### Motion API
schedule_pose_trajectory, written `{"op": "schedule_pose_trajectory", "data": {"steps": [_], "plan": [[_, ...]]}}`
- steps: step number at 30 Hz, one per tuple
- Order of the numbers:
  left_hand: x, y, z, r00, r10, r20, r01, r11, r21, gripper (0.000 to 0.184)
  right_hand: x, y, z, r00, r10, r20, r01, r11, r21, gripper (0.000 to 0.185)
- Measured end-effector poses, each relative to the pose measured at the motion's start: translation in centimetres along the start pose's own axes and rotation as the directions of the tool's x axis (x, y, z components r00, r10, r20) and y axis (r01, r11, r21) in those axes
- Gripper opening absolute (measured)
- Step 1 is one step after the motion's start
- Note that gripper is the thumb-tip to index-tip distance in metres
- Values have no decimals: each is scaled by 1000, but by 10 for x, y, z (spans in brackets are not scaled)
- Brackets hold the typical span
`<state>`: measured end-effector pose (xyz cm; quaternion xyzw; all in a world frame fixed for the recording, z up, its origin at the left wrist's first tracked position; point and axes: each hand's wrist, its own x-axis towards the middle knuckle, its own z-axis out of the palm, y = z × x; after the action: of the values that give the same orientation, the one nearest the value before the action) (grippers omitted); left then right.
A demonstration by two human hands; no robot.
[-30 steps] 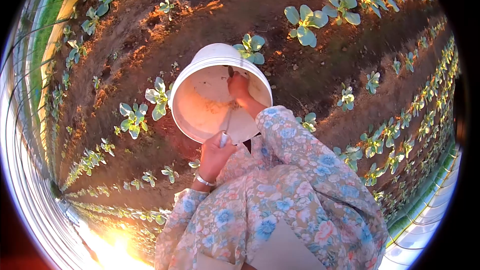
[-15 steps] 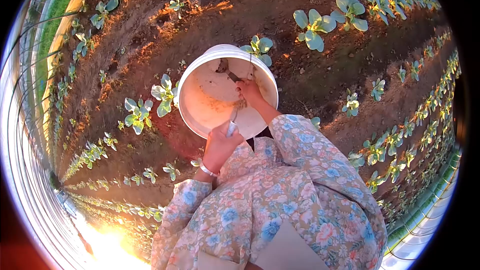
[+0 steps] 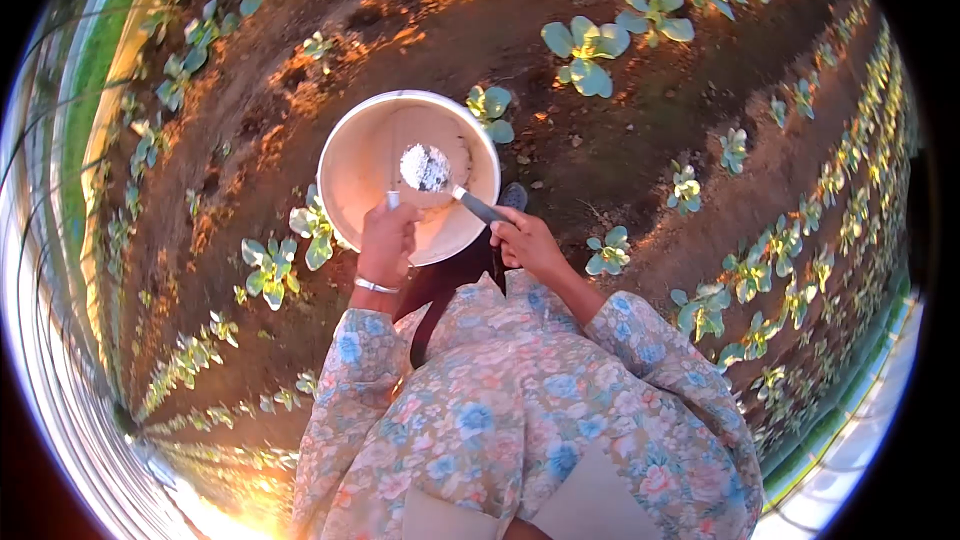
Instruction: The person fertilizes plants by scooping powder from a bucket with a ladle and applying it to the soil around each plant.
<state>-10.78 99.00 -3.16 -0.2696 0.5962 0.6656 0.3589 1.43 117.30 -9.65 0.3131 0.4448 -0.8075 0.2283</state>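
A white bucket [image 3: 350, 175] hangs in front of me, its opening facing up towards my view. My left hand [image 3: 387, 242] is closed around the white grip of the bucket's handle [image 3: 393, 200], at the near side of the rim. My right hand [image 3: 530, 245] grips a scoop [image 3: 482, 207] by its dark handle. The scoop's head is heaped with white granular material [image 3: 425, 167] and appears over the bucket's opening. Its exact tool type is partly hidden by the heap. Some brownish residue shows on the bucket's inner wall.
Leafy seedlings grow in rows in brown soil, with one plant [image 3: 490, 112] right beside the bucket and another [image 3: 271, 271] to its left. A larger plant [image 3: 586, 53] stands ahead. My shoe [image 3: 514, 196] shows behind the bucket. Curved greenhouse ribs border the left.
My right hand has come out of the bucket towards me and right, lifting the scoop with white material on it. The bucket and my left hand have shifted left; the bucket now faces more upward.
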Motion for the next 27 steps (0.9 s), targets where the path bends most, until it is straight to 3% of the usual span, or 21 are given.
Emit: {"op": "schedule_pose_trajectory", "data": {"steps": [4, 8, 14, 16, 19, 23, 27], "plan": [[21, 4, -18, 1000, 1, 15, 0, 996, -90, 19, -38, -17, -17, 998, 12, -62, 2, 974, 228, 37], [29, 12, -25, 1000, 1, -21, -4, 990, -143, 20, -39, -17, -45, 972, -61, -228, 135, 936, 324, 39], [42, 28, -42, 998, -19, -58, 12, 991, -130, 18, 36, -26, -108, 891, -97, -444, 230, 939, 256, 33], [46, 32, -55, 997, -30, -72, 20, 991, -130, 18, 87, -20, -151, 860, -81, -503, 119, 992, 44, 27], [46, 46, -62, 988, -47, -146, 24, 987, -158, 18, 137, 0, -197, 655, 5, -756, 22, 999, 26, 24], [47, 49, -80, 990, -44, -132, 18, 981, -193, 18, 103, -8, -211, 657, -29, -753, 162, 981, 104, 17], [46, 52, -69, 977, -64, -205, 15, 972, -235, 20, 69, -17, -213, 690, 42, -723, 239, 929, 282, 11]]}}
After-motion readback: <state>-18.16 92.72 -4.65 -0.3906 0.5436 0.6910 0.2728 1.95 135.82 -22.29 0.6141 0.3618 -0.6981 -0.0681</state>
